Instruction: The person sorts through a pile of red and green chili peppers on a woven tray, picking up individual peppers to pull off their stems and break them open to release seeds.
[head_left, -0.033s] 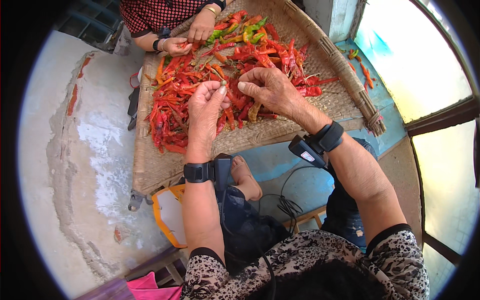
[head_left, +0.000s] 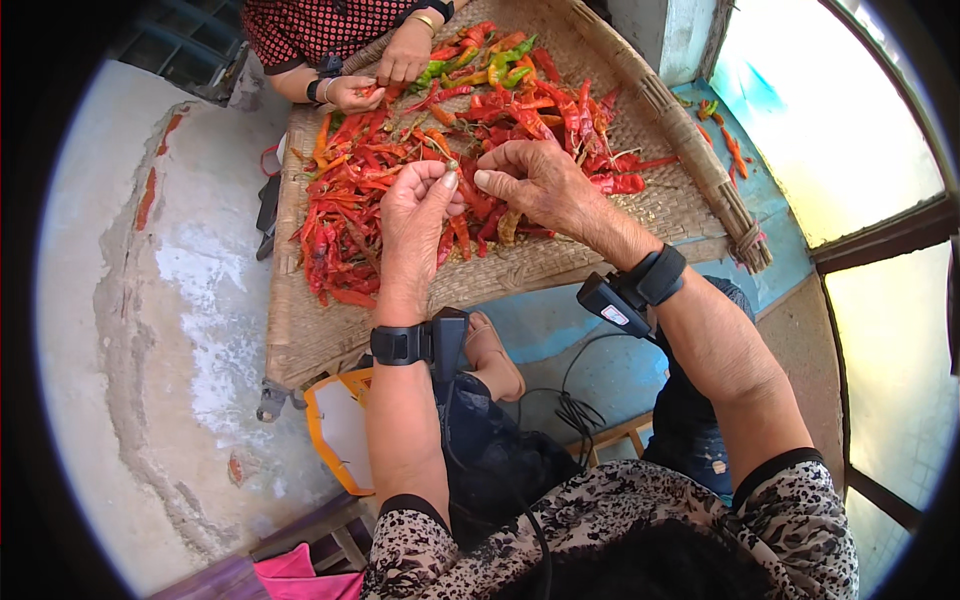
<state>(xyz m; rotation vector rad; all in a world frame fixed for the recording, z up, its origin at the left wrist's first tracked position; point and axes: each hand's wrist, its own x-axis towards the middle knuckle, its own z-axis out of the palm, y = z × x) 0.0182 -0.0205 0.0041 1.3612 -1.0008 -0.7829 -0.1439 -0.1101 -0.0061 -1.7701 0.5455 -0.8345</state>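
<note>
My left hand [head_left: 413, 205] pinches a small greenish chili stem end [head_left: 452, 165] between thumb and forefinger, just above a heap of red chilies [head_left: 345, 220]. Close beside it on the right, my right hand [head_left: 540, 185] has its thumb and fingers drawn together in a pinch. Whatever sits between those fingertips is hidden. Red chilies show in the gap between my two hands, and I cannot tell whether one of them is held. The heap lies on a woven tray [head_left: 310, 345] and mixes red, orange and a few green peppers [head_left: 510, 60].
Across the tray, another person's hands [head_left: 385, 75] work at the heap's far left edge. A thick rolled rim [head_left: 690, 130] bounds the tray on the right. Several chilies [head_left: 733, 150] lie on the blue surface beyond. Black cables [head_left: 575, 410] hang below, near my legs.
My left hand has shifted very slightly to the right with the stem end. My right hand has hardly moved.
</note>
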